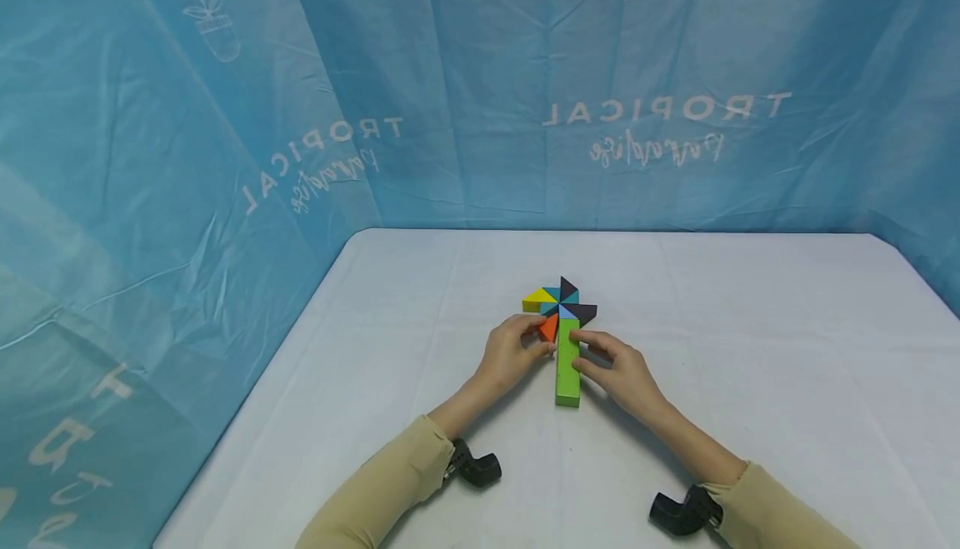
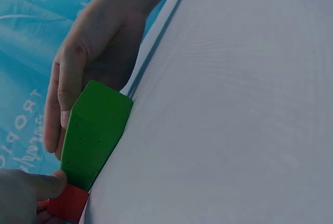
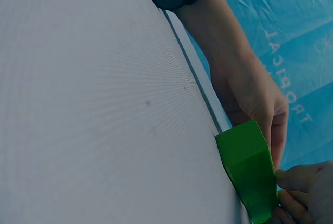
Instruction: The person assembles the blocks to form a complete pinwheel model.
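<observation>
Small triangular blocks form a pinwheel in the head view: yellow (image 1: pixel 534 300), teal (image 1: pixel 550 310), dark (image 1: pixel 567 290) and light blue (image 1: pixel 567 313) pieces meet at its middle. A long light green block (image 1: pixel 567 370) extends from it toward the person. My left hand (image 1: pixel 510 355) pinches an orange-red triangular block (image 1: pixel 550 327) between thumb and fingers, at the green block's upper left. This red block (image 2: pixel 68 202) sits against the green block's end in the left wrist view. My right hand (image 1: pixel 624 372) touches the green block's right side with thumb and index fingertips.
A white cloth (image 1: pixel 420 282) covers the table. Blue printed curtains (image 1: pixel 480 57) hang behind it and along its left side. Black wrist cameras (image 1: pixel 480 470) are strapped at both beige sleeves (image 1: pixel 390 482).
</observation>
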A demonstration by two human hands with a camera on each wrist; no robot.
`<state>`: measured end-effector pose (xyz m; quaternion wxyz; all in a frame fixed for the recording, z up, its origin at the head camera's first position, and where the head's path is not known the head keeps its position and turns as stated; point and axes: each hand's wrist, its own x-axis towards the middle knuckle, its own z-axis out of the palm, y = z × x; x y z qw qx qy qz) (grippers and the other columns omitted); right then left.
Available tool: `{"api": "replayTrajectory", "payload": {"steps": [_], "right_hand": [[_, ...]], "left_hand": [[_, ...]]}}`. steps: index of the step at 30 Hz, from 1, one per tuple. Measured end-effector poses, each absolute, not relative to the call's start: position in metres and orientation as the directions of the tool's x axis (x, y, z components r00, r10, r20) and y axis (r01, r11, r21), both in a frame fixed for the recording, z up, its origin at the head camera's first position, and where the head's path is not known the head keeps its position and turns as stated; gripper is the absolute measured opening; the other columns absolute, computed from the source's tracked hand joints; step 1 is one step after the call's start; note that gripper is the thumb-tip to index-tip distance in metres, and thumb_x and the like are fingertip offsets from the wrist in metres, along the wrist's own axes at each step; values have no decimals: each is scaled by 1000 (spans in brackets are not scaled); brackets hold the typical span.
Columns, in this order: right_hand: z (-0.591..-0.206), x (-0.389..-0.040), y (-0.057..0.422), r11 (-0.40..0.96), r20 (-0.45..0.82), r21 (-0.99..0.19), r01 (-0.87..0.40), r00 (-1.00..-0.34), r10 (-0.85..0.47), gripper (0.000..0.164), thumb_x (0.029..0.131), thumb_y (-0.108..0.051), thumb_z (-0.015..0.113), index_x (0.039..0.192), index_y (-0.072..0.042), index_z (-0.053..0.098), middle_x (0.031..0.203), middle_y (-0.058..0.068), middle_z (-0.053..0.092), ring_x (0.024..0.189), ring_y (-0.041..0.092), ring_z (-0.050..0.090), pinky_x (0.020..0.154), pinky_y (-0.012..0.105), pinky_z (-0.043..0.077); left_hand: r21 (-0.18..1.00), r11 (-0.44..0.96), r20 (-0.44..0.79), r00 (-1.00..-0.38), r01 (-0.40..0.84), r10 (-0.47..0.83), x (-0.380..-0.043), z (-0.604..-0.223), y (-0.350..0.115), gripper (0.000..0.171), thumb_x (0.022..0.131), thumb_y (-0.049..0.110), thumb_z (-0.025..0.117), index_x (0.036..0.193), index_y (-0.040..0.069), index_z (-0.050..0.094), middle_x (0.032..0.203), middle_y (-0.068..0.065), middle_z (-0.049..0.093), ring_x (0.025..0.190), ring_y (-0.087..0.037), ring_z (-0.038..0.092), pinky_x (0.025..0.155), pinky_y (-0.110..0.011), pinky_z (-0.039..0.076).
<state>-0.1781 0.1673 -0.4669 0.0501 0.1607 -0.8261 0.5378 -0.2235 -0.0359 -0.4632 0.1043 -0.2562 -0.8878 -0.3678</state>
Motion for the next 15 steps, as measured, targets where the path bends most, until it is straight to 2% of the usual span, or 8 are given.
{"api": "replayTrajectory", "payload": {"steps": [10,15], "right_hand": [[-466,-177,167,363,255,-876,-318,-943,-213,41,87,-12,69,126,-6,59,127,9,57,120,28,51,98,37,43],[-467,-178,166,363,259,-875,-320,-943,-208,41,86,-11,70,126,-6,59,127,9,58,119,28,52,98,37,43]], "left_hand": [[655,562,389,-863,505,323,-221,-460,-37,48,80,22,77,120,0,62,112,-11,62,101,-21,60,87,-25,49],[699,518,383,-870,493,311,-223,-461,-36,43,80,12,76,118,-3,62,112,-14,62,102,-22,62,84,-18,49]]}}
